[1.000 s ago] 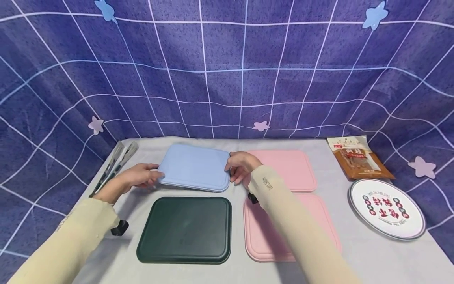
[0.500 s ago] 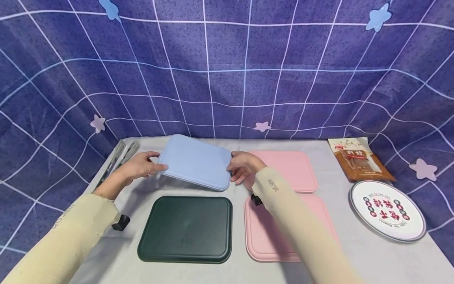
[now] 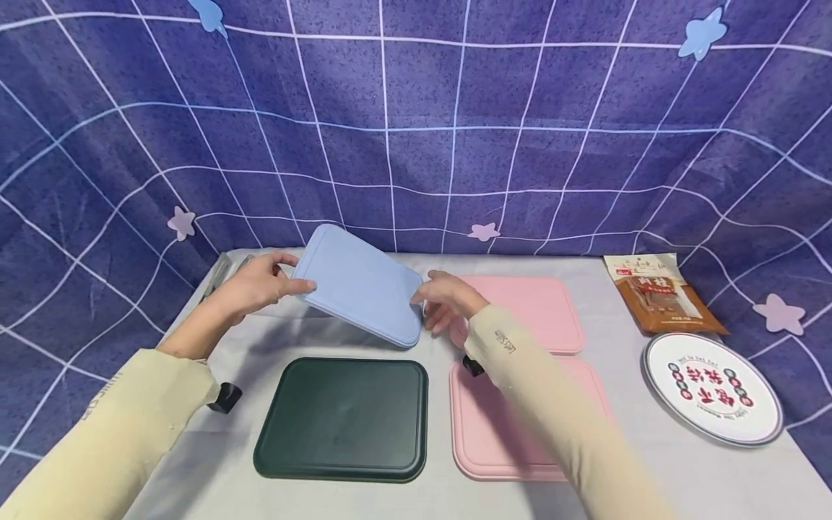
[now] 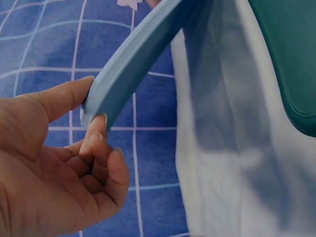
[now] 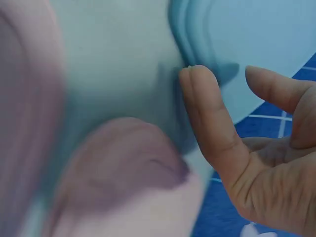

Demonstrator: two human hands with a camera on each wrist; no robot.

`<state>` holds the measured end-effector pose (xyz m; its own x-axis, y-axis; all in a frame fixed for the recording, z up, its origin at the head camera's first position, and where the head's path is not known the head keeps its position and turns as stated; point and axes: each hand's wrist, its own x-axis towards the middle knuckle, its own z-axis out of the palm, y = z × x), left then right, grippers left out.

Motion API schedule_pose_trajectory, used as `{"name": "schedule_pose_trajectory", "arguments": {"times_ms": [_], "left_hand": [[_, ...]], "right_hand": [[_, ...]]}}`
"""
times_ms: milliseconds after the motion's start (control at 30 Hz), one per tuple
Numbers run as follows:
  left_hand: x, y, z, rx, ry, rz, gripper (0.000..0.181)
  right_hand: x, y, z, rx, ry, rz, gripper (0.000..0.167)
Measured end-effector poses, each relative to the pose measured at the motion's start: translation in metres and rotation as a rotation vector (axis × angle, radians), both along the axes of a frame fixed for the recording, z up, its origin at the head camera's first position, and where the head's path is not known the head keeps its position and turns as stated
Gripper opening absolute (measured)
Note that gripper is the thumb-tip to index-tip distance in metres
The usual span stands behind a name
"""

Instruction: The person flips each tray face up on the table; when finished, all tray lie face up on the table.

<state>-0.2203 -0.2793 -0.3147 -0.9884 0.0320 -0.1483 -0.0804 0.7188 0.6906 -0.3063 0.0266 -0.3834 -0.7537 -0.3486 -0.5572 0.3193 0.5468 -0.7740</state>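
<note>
Blue board [image 3: 364, 289]: right edge partly behind right fingers [image 3: 424, 292]. Left of it: tongs [image 3: 219, 274], mostly behind left arm [image 3: 198, 325]. Right, nearer: pink board [image 3: 484, 444], partly behind sleeve [image 3: 552, 415]. Far right: brown bag [image 3: 663, 296], fine print illegible.

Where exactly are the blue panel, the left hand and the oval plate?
Blue panel [image 3: 364, 289]: head view, middle of its tilted upper face.
Left hand [image 4: 54, 160]: left wrist view, on the palm.
Oval plate [image 3: 713, 422]: head view, white surface below the red lettering.
</note>
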Motion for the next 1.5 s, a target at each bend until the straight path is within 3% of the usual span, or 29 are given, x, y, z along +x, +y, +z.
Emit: {"name": "schedule_pose_trajectory", "arguments": {"times_ms": [133,367,533,767,900,1000,1133,1300,1500], "left_hand": [[0.004,0.009,0.007,-0.015,0.059,0.018,0.062],[0.009,0.023,0.014,-0.061,0.126,0.076,0.061],[0.014,0.031,0.018,-0.117,0.131,0.096,0.061],[0.014,0.042,0.023,-0.114,0.185,0.1,0.057],[0.015,0.049,0.024,-0.087,0.22,0.097,0.055],[0.016,0.053,0.025,-0.079,0.229,0.098,0.053],[0.016,0.058,0.027,-0.078,0.234,0.096,0.053],[0.015,0.061,0.028,-0.066,0.243,0.091,0.052],[0.016,0.065,0.029,-0.062,0.257,0.091,0.052]], "right_hand": [[0.0,-0.009,0.031,0.017,0.055,0.03,0.091],[-0.003,-0.042,0.095,0.079,0.195,0.15,0.079],[0.001,-0.07,0.12,0.161,0.248,0.193,0.075],[0.013,-0.103,0.143,0.307,0.333,0.2,0.075],[0.017,-0.114,0.154,0.384,0.349,0.164,0.061],[0.018,-0.12,0.158,0.454,0.377,0.17,0.051],[0.016,-0.125,0.158,0.544,0.403,0.198,0.052],[0.015,-0.122,0.159,0.552,0.393,0.212,0.055],[0.015,-0.122,0.161,0.552,0.399,0.199,0.045]]}}
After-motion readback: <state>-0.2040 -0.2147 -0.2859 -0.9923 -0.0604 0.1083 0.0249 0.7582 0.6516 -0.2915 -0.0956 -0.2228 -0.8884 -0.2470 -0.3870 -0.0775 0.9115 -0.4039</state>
